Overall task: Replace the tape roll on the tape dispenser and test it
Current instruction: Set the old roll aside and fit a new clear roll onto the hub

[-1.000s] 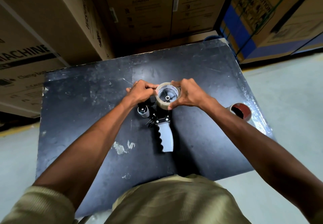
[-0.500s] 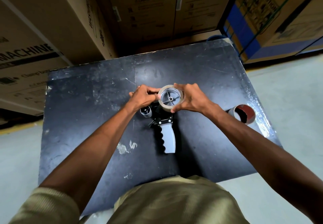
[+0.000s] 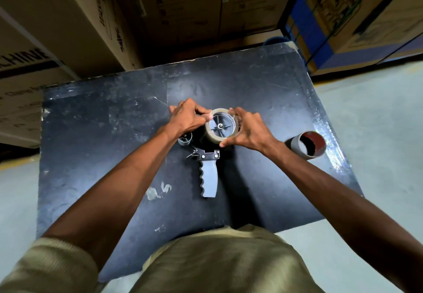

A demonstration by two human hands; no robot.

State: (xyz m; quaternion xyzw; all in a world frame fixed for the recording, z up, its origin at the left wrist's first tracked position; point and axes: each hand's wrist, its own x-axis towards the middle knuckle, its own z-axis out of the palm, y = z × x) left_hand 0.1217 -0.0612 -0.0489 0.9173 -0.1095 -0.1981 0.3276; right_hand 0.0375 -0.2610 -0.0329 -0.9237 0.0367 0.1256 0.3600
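Near the middle of the bench (image 3: 91, 155), the tape roll (image 3: 220, 125) sits on the tape dispenser (image 3: 207, 166) hub, right hand (image 3: 246, 130) fingers curled around its rim to steady it while left hand (image 3: 186, 116) fingers pinch its edge, seemingly seeking the tape's end.

A large brown cardboard box (image 3: 34, 47) at the far left bore black capitals reading "CHINE", cut off by the frame edge; its other print was too blurred to read.
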